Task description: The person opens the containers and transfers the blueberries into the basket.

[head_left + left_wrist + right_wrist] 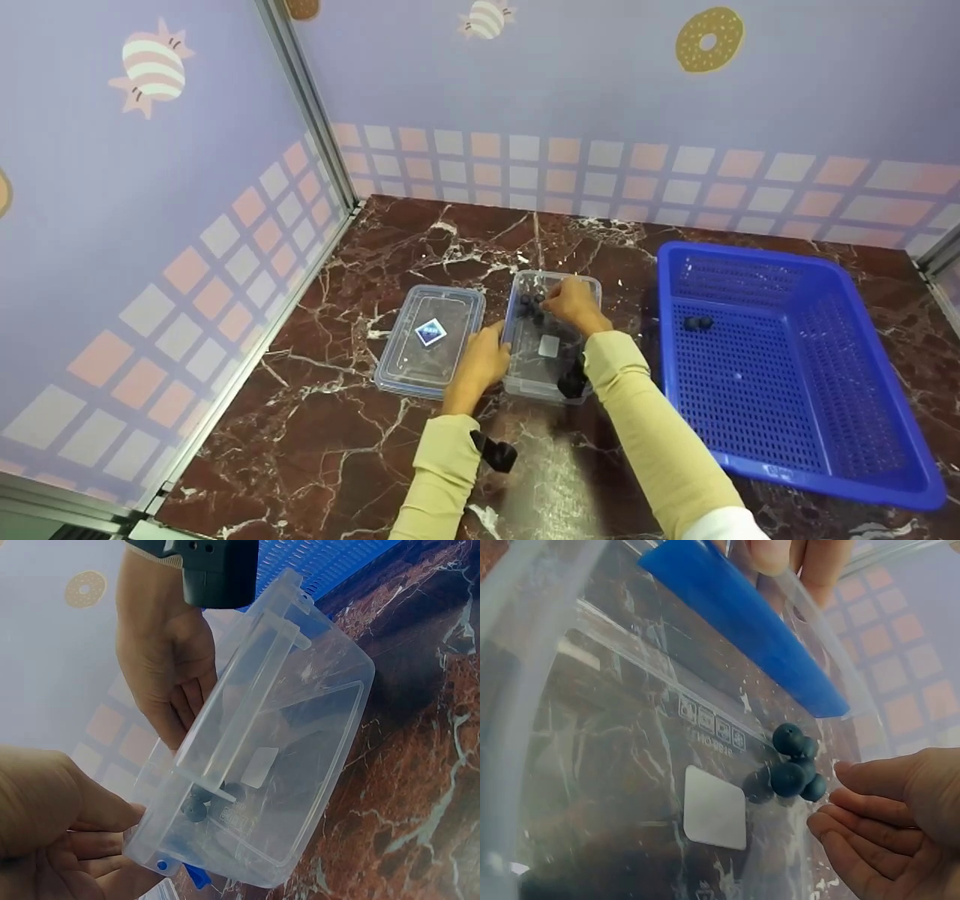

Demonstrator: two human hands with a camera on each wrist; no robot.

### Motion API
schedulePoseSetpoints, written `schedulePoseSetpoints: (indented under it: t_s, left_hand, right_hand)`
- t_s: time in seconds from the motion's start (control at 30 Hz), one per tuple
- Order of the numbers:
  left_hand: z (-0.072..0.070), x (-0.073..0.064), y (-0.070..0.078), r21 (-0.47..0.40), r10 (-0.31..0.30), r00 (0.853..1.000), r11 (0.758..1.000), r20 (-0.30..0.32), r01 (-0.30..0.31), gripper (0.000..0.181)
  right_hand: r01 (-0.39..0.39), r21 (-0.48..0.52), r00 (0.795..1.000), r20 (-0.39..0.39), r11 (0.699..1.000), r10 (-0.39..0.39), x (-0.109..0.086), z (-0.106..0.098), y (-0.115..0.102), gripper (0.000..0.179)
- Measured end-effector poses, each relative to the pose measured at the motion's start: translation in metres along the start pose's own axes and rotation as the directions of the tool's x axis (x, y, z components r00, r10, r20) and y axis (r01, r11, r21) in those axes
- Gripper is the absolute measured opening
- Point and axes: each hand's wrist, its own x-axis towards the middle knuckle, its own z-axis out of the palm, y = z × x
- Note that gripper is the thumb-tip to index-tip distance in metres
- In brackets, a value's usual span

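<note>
A clear plastic container (529, 384) stands open on the table, with a blue clip (742, 630) along its side. My left hand (484, 360) grips its left wall, thumb at the rim and fingers outside, as the left wrist view shows. Several dark blue balls (787, 778) lie clustered on the container's floor towards its far end. Reaching in over the far right part, my right hand (574, 301) has its fingertips close beside the balls. In the right wrist view its thumb and fingers are loosely bent and apart, with nothing between them.
A clear rectangular lid-like piece (409, 367) with blue edging and a diamond label lies left of the container. To the right stands a blue perforated basket (832, 450) holding dark balls (697, 323). Patterned walls (465, 82) border the marble-look table (337, 450).
</note>
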Motion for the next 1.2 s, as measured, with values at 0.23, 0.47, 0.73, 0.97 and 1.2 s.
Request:
schedulePoseSetpoints:
  t_s: [0.23,0.47,0.73,0.97,1.2]
  left_hand:
    - [-0.003,-0.002,0.002,0.006,-0.007,1.000,1.000,-0.003,0.007,0.042]
    - [-0.002,-0.002,0.001,0.006,0.039,0.999,0.999,-0.030,-0.039,0.040]
    - [-0.001,-0.003,0.001,0.013,0.029,0.999,0.999,-0.017,-0.029,0.041]
    - [-0.001,-0.002,0.002,0.008,0.011,1.000,1.000,-0.003,-0.011,0.041]
    - [-0.001,-0.003,0.001,0.003,0.010,1.000,1.000,-0.014,-0.010,0.042]
  right_hand:
    - [-0.034,-0.034,0.999,0.027,0.999,0.035,0.000,0.007,-0.004,0.018]
    - [-0.079,-0.042,0.996,0.032,0.996,0.081,0.002,0.011,-0.007,0.018]
    - [-0.125,-0.021,0.992,0.033,0.992,0.125,0.002,0.015,-0.001,0.019]
    - [-0.136,0.019,0.990,0.032,0.991,0.136,-0.001,0.014,0.000,0.017]
    - [-0.076,0.027,0.997,-0.002,0.997,0.076,-0.001,0.009,-0.003,0.015]
